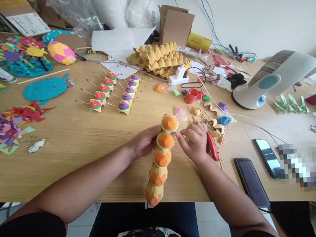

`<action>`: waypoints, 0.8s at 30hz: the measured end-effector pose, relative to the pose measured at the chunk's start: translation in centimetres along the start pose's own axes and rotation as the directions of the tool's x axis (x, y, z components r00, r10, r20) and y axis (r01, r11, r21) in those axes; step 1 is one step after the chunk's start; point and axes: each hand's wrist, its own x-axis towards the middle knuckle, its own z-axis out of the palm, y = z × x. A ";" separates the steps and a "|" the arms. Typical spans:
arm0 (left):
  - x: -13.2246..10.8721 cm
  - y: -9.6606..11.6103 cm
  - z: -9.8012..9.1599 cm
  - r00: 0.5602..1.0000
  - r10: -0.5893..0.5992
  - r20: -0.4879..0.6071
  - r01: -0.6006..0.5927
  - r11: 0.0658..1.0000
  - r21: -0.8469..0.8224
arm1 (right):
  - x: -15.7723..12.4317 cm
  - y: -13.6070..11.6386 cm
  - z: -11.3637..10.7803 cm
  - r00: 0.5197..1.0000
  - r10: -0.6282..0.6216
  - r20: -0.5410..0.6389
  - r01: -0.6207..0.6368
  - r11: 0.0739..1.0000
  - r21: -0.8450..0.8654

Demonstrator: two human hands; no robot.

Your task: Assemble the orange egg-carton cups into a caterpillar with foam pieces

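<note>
My left hand grips the far end of an egg-carton strip, a row of several bumps with orange clay on them and pale green edging. The strip slants toward me, its near end by the table edge. At the far bumps, my right hand is closed in a pinch on a thin bluish stick, which touches the strip; most of it is hidden. Just beside that hand lies a red-handled tool, partly covered by the hand.
Two decorated egg-carton strips, one red and green, one purple, stand farther back with pins sticking out. Behind them are stacked egg trays. A red cup, clay bags and shavings lie right, with a fan and phones.
</note>
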 end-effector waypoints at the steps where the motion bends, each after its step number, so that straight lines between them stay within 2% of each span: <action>1: 0.0 0.0 0.0 1.000 -0.002 0.002 0.002 1.000 0.002 | 0.0 0.0 0.0 1.000 0.005 0.005 -0.005 1.000 -0.004; 12: -0.2 0.3 0.3 1.000 0.002 0.002 -0.002 1.000 0.008 | -0.1 0.3 -0.1 1.000 -0.006 0.004 0.006 0.999 0.037; 20: -0.3 0.4 0.2 0.996 -0.081 0.036 0.081 0.997 0.002 | -0.2 0.6 0.3 1.000 0.014 -0.004 -0.014 1.000 -0.013; 24: -0.4 0.7 0.4 0.996 -0.086 0.030 0.086 0.996 0.001 | -0.1 0.4 0.1 1.000 0.022 0.009 -0.022 1.000 0.010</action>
